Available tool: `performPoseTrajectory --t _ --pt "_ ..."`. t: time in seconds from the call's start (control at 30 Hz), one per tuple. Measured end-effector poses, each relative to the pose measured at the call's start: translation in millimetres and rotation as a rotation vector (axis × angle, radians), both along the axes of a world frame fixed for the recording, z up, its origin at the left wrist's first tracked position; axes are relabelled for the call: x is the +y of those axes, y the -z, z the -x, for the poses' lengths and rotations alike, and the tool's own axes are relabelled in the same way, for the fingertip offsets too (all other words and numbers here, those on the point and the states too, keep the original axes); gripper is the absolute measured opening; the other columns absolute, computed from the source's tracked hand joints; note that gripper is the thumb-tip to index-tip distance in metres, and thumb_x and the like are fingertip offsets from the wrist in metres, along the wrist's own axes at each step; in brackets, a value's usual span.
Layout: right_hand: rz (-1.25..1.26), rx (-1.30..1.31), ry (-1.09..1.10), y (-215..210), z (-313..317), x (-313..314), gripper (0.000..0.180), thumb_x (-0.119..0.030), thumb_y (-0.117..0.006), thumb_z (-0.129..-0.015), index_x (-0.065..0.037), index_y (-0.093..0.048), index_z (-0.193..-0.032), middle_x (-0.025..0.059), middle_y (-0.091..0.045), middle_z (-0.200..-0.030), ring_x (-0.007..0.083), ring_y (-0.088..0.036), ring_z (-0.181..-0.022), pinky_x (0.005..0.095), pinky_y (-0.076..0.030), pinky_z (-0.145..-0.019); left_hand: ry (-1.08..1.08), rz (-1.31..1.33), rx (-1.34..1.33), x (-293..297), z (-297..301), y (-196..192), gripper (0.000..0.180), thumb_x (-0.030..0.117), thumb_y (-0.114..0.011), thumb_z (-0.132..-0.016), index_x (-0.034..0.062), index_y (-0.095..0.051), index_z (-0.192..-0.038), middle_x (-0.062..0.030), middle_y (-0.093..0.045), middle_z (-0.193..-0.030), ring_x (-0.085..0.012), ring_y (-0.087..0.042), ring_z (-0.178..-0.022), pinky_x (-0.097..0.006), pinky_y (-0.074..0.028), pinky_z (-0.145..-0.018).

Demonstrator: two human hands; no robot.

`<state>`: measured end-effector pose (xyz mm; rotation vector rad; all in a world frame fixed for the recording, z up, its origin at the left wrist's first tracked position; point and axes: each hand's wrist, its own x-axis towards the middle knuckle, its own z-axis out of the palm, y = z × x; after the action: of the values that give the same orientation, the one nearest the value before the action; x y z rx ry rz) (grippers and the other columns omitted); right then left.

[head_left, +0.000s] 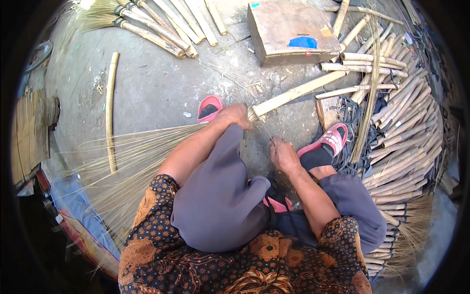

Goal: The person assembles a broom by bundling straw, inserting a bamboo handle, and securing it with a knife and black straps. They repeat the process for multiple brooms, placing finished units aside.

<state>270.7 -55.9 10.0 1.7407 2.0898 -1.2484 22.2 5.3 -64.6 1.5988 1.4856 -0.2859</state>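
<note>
A broom lies across my lap: a pale bamboo handle (298, 91) running up to the right and a fan of thin straw bristles (132, 147) spreading to the left. My left hand (236, 116) is closed around the broom's neck, where bristles meet handle. My right hand (281, 153) is closed in a fist just below it, pinching what looks like a thin binding strand, too fine to see clearly. My knees in grey trousers and pink sandals (329, 139) frame the work.
A wooden block (291, 30) sits on the concrete floor ahead. Stacked bamboo sticks (401, 132) fill the right side, finished brooms (147, 24) lie at top left, and a single bamboo stick (111, 108) lies at left. Black strips (355, 122) sit beside my right foot.
</note>
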Motion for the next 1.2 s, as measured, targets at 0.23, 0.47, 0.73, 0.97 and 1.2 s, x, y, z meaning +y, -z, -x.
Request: performPoseTrajectory --t 0.23,0.47,0.73,0.97,1.2 --pt "0.053 0.004 0.067 1 1 -6 0.025 -0.024 -0.053 -0.104 -0.001 -0.06 -0.111 0.0356 -0.067 -0.096 0.0555 -0.064 -0.097 0.0609 -0.05 -0.085 0.069 0.101 -0.386 8 11 15 0.063 0.044 -0.073 -0.085 -0.0047 -0.066 -0.123 -0.0205 -0.076 -0.094 -0.0341 -0.075 -0.092 -0.044 -0.059 -0.081" --pt "-0.039 0.045 0.296 7 -3 -3 0.025 -0.025 -0.052 -0.104 -0.001 -0.059 -0.109 0.0348 -0.067 -0.097 0.0551 -0.064 -0.097 0.0615 -0.05 -0.084 -0.118 0.009 0.026 -7 3 -4 0.066 0.05 -0.077 -0.077 -0.004 -0.07 -0.114 -0.0213 -0.076 -0.09 -0.0355 -0.074 -0.083 -0.045 -0.058 -0.073" --pt "0.053 0.007 0.149 4 -2 -11 0.025 -0.026 -0.052 -0.105 -0.002 -0.06 -0.108 0.0336 -0.068 -0.096 0.0548 -0.064 -0.097 0.06 -0.05 -0.085 0.182 0.244 -0.305 23 20 9 0.063 0.05 -0.072 -0.083 -0.0013 -0.064 -0.119 -0.0229 -0.075 -0.09 -0.0363 -0.075 -0.087 -0.048 -0.058 -0.074" --pt "0.025 0.027 0.194 7 5 -7 0.027 -0.026 -0.05 -0.106 -0.001 -0.06 -0.109 0.0344 -0.068 -0.093 0.0556 -0.065 -0.094 0.06 -0.051 -0.082 -0.148 -0.247 0.196 -23 -3 16 0.051 0.048 -0.078 -0.081 0.0072 -0.073 -0.111 -0.012 -0.077 -0.093 -0.0319 -0.074 -0.081 -0.047 -0.057 -0.074" --pt "0.019 0.045 0.052 6 -2 -8 0.027 -0.026 -0.051 -0.105 0.0 -0.059 -0.109 0.0344 -0.068 -0.094 0.0556 -0.064 -0.095 0.0606 -0.05 -0.082 0.148 0.198 -0.514 16 22 59 0.053 0.044 -0.076 -0.086 0.0042 -0.071 -0.12 -0.0152 -0.077 -0.098 -0.0322 -0.074 -0.087 -0.044 -0.058 -0.08"
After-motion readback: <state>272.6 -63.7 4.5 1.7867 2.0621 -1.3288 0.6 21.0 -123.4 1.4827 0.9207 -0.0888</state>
